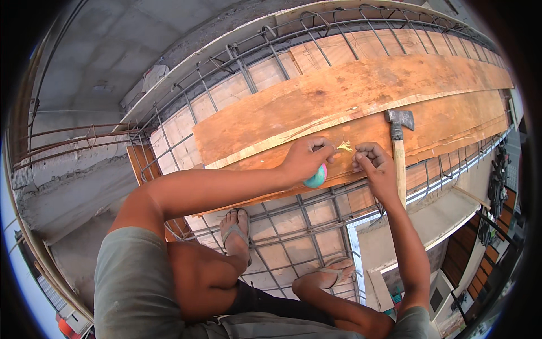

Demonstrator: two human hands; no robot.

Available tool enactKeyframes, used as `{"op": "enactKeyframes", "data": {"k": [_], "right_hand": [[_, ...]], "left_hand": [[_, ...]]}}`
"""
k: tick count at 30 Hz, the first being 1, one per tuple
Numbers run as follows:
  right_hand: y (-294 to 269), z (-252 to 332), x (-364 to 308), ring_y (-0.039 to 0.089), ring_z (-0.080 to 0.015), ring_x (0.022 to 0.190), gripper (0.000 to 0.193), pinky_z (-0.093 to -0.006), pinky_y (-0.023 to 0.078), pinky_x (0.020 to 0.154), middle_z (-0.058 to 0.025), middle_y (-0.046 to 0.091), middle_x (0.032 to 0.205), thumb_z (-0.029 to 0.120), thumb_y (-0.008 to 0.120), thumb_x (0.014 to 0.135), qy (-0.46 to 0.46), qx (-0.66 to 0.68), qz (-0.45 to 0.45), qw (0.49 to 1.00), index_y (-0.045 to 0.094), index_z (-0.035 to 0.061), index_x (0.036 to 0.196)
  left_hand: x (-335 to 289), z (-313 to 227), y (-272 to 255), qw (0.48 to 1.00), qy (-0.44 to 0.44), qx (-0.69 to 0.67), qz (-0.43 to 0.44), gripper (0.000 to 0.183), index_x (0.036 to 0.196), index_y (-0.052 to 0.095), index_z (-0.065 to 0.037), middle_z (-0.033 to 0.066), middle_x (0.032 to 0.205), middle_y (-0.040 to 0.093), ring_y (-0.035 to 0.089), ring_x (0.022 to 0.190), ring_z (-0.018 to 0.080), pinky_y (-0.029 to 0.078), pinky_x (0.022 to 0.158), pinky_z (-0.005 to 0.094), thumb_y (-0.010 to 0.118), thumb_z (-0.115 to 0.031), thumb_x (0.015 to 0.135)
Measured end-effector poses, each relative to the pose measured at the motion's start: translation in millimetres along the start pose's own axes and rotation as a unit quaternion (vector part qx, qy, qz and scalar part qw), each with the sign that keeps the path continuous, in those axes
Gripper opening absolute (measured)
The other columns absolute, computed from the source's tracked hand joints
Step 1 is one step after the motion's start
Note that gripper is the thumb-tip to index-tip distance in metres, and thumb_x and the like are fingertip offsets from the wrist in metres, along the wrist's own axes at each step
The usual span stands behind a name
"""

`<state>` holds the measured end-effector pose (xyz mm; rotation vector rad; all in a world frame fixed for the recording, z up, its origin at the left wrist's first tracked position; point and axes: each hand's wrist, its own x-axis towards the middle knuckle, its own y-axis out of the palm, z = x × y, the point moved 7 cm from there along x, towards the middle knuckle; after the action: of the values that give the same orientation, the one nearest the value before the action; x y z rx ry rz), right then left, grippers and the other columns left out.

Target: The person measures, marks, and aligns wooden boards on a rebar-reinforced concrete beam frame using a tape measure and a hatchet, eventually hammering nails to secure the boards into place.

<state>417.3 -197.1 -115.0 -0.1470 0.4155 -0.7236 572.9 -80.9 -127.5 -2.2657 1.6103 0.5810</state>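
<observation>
Caught at pinched fingertips of left hand [307, 159]: frayed yellow strands [345, 146], fanned toward right hand [377, 168], its fingers curled close; whether gripping strand ends, too small to tell. Beneath left grip, teal-and-pink round object [316, 177], partly covered, hold unclear. Just right of grip, hatchet [400, 121], lower handle blocked by right forearm [411, 248]. Below both hands, wooden boards [451, 121]; nearer body, rebar grid [310, 230], partly hidden by legs.
</observation>
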Motion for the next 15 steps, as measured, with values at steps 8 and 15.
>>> {"op": "enactKeyframes", "data": {"k": [8,15], "right_hand": [[48,0,-14,0.05,-0.0115,0.071,0.031,-0.0283,0.04,0.061,-0.0046,0.056,0.077,0.031,0.058,0.098,0.108,0.216,0.155,0.958,0.059,0.0006,0.101],[59,21,-13,0.047,-0.0093,0.067,0.036,-0.0296,0.04,0.06,-0.0001,0.055,0.072,0.033,0.063,0.097,0.046,0.001,0.104,0.994,0.069,-0.002,0.099]], "left_hand": [[-3,1,-9,0.982,-0.112,-0.153,-0.015,0.03,0.114,0.067,-0.006,0.0024,0.096,0.066,0.059,0.083,0.011,0.049,0.07,0.0296,0.056,-0.03,0.099],[1,-5,-24,0.967,-0.076,-0.223,-0.096,0.023,0.096,0.065,-0.004,0.0052,0.087,0.065,0.06,0.074,0.0135,0.05,0.069,0.0285,0.056,-0.025,0.097]]}}
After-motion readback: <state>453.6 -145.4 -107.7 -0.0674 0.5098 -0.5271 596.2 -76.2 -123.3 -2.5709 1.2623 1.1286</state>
